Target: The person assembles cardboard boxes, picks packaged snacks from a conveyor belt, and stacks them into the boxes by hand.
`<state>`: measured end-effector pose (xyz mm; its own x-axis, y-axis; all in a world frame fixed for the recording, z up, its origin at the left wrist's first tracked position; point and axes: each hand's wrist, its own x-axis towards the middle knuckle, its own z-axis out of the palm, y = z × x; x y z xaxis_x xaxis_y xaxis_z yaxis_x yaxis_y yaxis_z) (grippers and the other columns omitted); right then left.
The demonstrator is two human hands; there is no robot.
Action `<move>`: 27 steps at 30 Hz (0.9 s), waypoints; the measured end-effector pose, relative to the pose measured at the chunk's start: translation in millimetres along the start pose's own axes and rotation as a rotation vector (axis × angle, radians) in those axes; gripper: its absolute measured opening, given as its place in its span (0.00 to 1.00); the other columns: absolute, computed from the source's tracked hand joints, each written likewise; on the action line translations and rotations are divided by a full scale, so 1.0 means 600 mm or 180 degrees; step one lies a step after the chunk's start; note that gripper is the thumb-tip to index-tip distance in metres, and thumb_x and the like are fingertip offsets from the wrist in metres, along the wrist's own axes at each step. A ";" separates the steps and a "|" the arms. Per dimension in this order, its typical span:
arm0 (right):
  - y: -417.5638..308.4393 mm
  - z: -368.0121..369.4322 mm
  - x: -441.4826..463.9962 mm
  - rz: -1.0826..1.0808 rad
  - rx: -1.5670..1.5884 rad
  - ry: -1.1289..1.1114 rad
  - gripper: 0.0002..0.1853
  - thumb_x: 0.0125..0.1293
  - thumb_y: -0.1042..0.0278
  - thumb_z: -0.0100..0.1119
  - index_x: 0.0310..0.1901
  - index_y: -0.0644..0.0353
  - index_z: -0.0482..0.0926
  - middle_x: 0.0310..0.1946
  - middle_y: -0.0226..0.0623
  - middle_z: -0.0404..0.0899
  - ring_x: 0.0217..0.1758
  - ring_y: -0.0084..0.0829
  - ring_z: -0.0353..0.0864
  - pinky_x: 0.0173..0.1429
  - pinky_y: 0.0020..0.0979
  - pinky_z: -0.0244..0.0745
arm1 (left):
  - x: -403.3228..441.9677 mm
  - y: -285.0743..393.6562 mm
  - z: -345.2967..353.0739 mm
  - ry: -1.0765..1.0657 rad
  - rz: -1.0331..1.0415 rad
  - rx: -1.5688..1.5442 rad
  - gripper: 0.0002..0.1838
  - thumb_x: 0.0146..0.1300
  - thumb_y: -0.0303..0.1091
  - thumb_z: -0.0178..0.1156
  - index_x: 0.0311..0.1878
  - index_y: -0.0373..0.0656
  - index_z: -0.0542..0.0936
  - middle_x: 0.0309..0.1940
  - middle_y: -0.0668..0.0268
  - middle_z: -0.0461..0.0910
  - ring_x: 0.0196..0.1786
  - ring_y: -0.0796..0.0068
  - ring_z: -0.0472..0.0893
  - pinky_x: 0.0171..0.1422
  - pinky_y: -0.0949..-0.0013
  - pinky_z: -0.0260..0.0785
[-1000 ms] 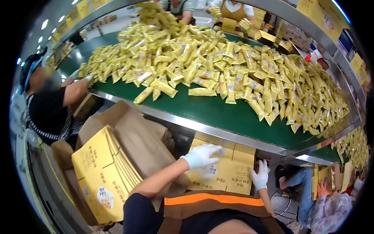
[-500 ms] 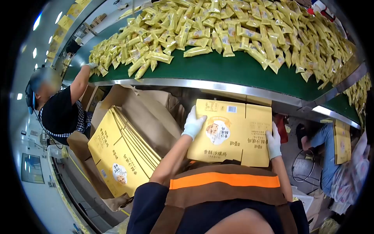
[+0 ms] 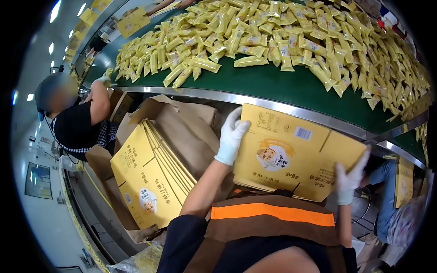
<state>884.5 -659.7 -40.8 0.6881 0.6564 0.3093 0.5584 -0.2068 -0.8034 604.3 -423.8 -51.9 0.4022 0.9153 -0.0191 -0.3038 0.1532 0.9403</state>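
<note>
Yellow flattened cartons (image 3: 291,152) before me in the head view, close below the green tabletop's (image 3: 268,84) near edge, nearer it than half a second ago, my left hand (image 3: 232,136) now pinching their upper left corner, my right hand (image 3: 350,179) blurred at their right edge, its grip I cannot tell.

Both forearms (image 3: 203,187) extend forward, left fingers (image 3: 231,117) curled, right fingers (image 3: 361,160) straight with the thumb (image 3: 340,175) apart.
</note>
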 end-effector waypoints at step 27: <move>-0.209 0.016 0.187 -0.1398 0.1237 -0.3340 0.09 0.55 0.71 0.64 0.21 0.63 0.78 0.20 0.41 0.78 0.22 0.37 0.76 0.29 0.33 0.69 | -0.040 0.108 0.137 -0.0856 0.0713 -0.0193 0.53 0.69 0.70 0.46 0.81 0.41 0.39 0.80 0.50 0.44 0.81 0.55 0.48 0.83 0.53 0.38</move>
<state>887.3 -553.3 90.1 -0.3394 0.9242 0.1751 0.3493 0.2966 -0.8888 645.5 -466.6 37.5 0.5304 0.7991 0.2829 -0.4578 -0.0109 0.8890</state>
